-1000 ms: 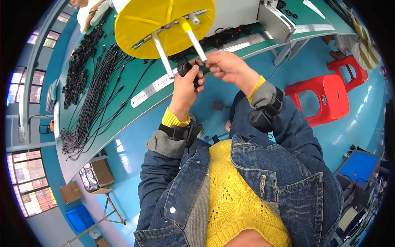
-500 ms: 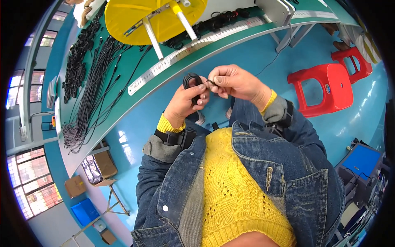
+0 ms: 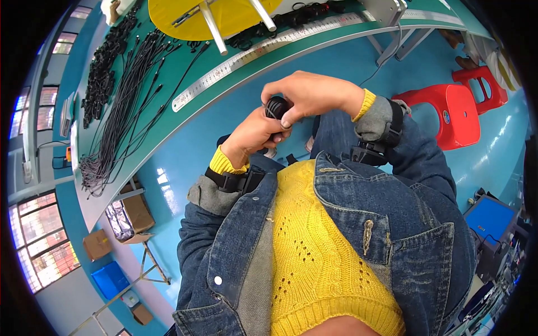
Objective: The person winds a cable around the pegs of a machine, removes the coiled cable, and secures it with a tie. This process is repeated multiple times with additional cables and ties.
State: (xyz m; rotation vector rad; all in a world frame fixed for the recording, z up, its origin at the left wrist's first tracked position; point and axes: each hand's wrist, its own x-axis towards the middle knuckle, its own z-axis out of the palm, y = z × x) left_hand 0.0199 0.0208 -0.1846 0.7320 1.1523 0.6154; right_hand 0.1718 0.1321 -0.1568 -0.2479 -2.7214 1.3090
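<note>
Cables [image 3: 131, 101], long and black, fan over the left end of the green tabletop [image 3: 199, 75], next to a heap of small black parts [image 3: 106, 61]. Along the front edge runs a metal ruler [image 3: 218, 71]; past it shows a yellow disc [image 3: 232, 17] with metal rods. Out beyond the front edge, the left hand [image 3: 250, 131] has its fingers clamped on a black coil [image 3: 277, 106]. The right hand [image 3: 311, 95] bends over the coil's top, fingers and thumb closed around it, some fingertips hidden. Farther right, red stools [image 3: 459, 115] stand on the blue floor [image 3: 487, 131].
</note>
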